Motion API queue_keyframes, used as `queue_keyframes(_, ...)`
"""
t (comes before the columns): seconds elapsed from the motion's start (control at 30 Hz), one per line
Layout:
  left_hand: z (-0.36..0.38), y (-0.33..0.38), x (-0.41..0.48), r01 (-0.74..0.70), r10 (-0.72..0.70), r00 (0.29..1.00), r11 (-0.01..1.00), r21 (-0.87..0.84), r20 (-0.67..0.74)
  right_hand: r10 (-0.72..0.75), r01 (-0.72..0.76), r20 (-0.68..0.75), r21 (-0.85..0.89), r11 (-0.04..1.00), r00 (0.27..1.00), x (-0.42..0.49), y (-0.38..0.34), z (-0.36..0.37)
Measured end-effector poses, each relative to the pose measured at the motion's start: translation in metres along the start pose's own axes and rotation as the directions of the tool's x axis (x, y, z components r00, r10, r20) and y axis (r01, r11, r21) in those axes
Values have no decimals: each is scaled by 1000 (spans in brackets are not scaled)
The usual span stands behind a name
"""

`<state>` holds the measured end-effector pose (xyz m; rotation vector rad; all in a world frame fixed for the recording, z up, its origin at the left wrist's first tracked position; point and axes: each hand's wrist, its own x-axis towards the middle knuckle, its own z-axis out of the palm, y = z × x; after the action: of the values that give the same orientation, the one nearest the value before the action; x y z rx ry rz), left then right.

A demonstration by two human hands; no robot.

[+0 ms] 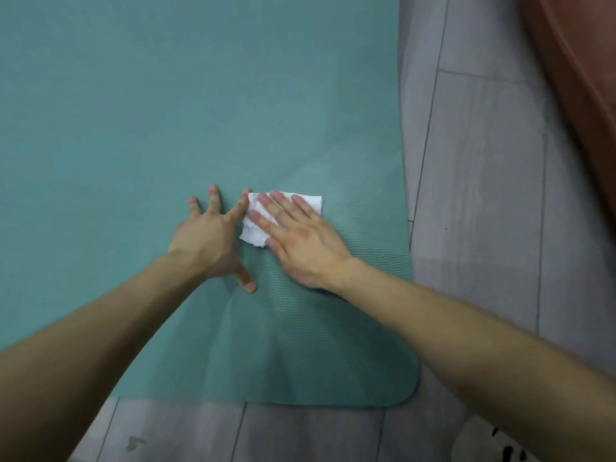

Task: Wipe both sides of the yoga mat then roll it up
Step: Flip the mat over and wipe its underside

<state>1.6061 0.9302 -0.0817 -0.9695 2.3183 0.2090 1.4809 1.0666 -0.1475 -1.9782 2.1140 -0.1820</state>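
A teal yoga mat [166, 111] lies unrolled and flat on the floor, its near right corner rounded. A folded white wipe [256, 233] rests on the mat near its right side. My right hand [300, 241] lies flat on the wipe with straight fingers pressing it onto the mat. Just left of it, my left hand [210, 238] rests on the bare mat with its fingers spread, the index fingertip touching the wipe's left edge.
Grey wood-look floor [483, 195] runs along the mat's right side and its near edge. A reddish-brown piece of furniture or fabric [580, 78] fills the top right corner. A white object with dark marks [493, 441] shows at the bottom right.
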Motion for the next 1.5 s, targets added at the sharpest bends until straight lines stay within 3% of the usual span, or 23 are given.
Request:
queue_keyframes(0.03, 0, 0, 1, -4, 4, 1000, 1000, 2, -2, 11, -11, -15, 9, 1000, 1000, 3, 17, -3)
queue_keyframes(0.1, -1, 0, 0, -11, 11, 1000, 1000, -4, -7, 204, -203, -58, 27, 979, 977, 16, 69, -18)
queue_keyframes(0.2, 0, -1, 0, -17, 17, 1000, 1000, -14, -19, 550, -546, -76, 63, 835, 832, 27, 140, -43)
queue_keyframes(0.33, 2, 0, 2, -3, 2, 1000, 999, -43, -14, 622, -613, -126, 103, 783, 773, 32, 131, -39)
queue_keyframes(0.4, 3, 0, 4, -8, 8, 1000, 999, -42, -6, 552, -548, -128, 73, 834, 824, 35, 94, -26)
queue_keyframes(0.5, 4, -2, 6, -28, 28, 1000, 1000, -13, -1, 182, -182, -21, -10, 983, 983, 32, 24, -8)
queue_keyframes(0.57, -2, -4, 8, -59, 61, 997, 997, 46, -38, 63, -63, 5, -13, 998, 998, 22, 15, -5)
queue_keyframes(0.63, -12, -12, 16, -138, 149, 985, 983, 118, -90, 167, -167, -29, -6, 986, 986, 22, 40, -12)
queue_keyframes(0.73, -36, -39, 23, -297, 314, 949, 921, 252, -27, 492, -490, -31, 48, 870, 870, 31, 81, -33)
queue_keyframes(0.8, -46, -65, 18, -420, 465, 885, 788, 449, 13, 586, -583, -43, 61, 810, 809, 39, 87, -36)
queue_keyframes(0.87, -47, -99, 11, -510, 619, 783, 583, 632, 61, 632, -628, -53, 72, 775, 773, 47, 70, -31)
queue_keyframes(0.93, -40, -133, 5, -549, 714, 696, 465, 695, 72, 563, -561, -42, 51, 826, 825, 62, 33, -24)
queue_keyframes(0.97, -31, -147, 4, -567, 757, 653, 458, 685, 35, 470, -469, -33, 27, 883, 882, 70, 5, -18)
queue_keyframes(1.03, -1, -166, 3, -563, 772, 625, 548, 619, -115, 240, -240, 8, -29, 970, 971, 85, -63, 1)
queue_keyframes(1.1, 34, -175, 6, -538, 693, 677, 696, 476, -248, 77, -75, 36, -48, 996, 996, 87, -92, 14)
queue_keyframes(1.17, 65, -178, 7, -489, 603, 724, 792, 365, -336, 101, -101, 9, -53, 993, 995, 84, -63, 8)
queue_keyframes(1.23, 85, -182, 8, -471, 552, 715, 834, 287, -429, 385, -386, -34, -43, 921, 922, 78, -5, -11)
queue_keyframes(1.3, 97, -184, 10, -503, 516, 679, 845, 181, -523, 684, -685, -52, 5, 729, 728, 66, 48, -32)
queue_keyframes(1.33, 101, -185, 11, -524, 502, 659, 841, 138, -560, 758, -758, -51, 31, 652, 650, 64, 58, -35)
queue_keyframes(1.37, 104, -187, 12, -540, 491, 642, 835, 108, -589, 781, -779, -58, 55, 625, 622, 68, 54, -34)
queue_keyframes(1.4, 105, -188, 13, -554, 486, 626, 827, 91, -610, 756, -754, -53, 52, 655, 652, 76, 36, -30)
queue_keyframes(1.43, 106, -189, 14, -570, 486, 610, 818, 80, -626, 677, -677, -45, 26, 736, 734, 86, 10, -23)
queue_keyframes(1.5, 109, -189, 17, -597, 470, 573, 800, 50, -671, 394, -394, -4, -41, 918, 919, 99, -56, -1)
